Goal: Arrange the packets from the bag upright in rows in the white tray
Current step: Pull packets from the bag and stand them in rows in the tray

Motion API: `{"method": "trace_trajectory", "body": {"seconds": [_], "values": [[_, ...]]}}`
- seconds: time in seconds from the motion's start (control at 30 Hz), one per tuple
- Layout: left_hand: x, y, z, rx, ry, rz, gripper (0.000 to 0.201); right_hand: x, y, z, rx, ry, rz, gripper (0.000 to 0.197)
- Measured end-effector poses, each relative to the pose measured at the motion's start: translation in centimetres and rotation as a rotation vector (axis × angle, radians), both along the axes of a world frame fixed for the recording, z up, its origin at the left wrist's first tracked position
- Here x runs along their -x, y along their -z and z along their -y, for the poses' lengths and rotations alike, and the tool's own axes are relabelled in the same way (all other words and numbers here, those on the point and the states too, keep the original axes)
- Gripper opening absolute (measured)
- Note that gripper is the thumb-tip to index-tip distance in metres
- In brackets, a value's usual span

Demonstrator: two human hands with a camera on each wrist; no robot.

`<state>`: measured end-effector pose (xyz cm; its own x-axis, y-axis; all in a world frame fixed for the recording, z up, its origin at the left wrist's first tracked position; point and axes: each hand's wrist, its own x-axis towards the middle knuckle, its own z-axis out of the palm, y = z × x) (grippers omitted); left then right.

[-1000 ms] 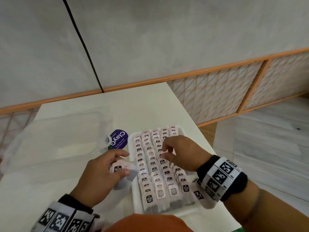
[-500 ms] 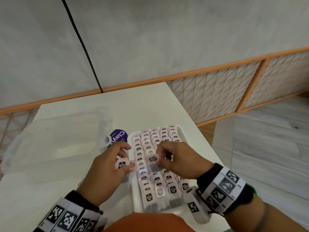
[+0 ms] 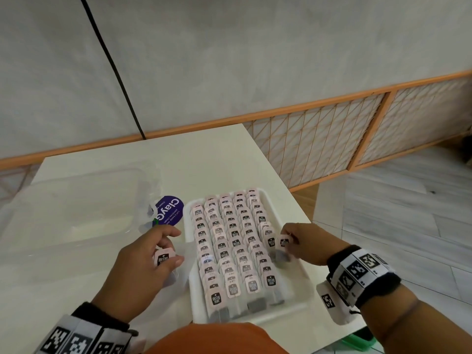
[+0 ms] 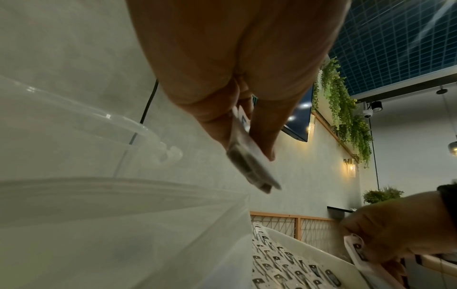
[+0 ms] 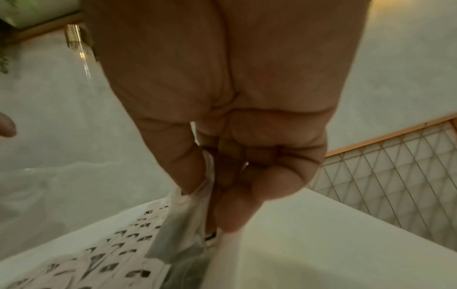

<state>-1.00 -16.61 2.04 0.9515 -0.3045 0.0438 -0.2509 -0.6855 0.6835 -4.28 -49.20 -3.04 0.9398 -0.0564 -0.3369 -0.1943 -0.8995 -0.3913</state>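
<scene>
Packets [image 3: 231, 254] filling tray [image 3: 291, 226], lower halves hidden

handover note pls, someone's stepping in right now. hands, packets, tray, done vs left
Left hand: pinches one tea packet, held above the table just left of the white tray.
Right hand: pinches another packet at the tray's right wall, partway along the rightmost row, not yet seated.
Tray: about five rows of packets standing upright, nearly full; the rightmost row is the one being filled.
Clear bag lies left of the tray; I cannot tell if packets remain inside.
Left to do: seat the right-hand packet, then the left-hand one, then check the bag.
</scene>
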Motion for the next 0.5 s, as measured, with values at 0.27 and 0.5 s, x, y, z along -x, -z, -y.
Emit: {"method": "trace_trajectory", "body": {"seconds": [0.27,0.5], "values": [[0.0,0.1,0.0,-0.023,0.003,-0.017,0.036,-0.7,1.1,-0.4,0.225,-0.114,-0.053,0.031],[0.0,0.2,0.1,-0.061,0.032,-0.033,0.044,-1.8,1.6,-1.2,0.433,-0.151,-0.010,0.030]]}}
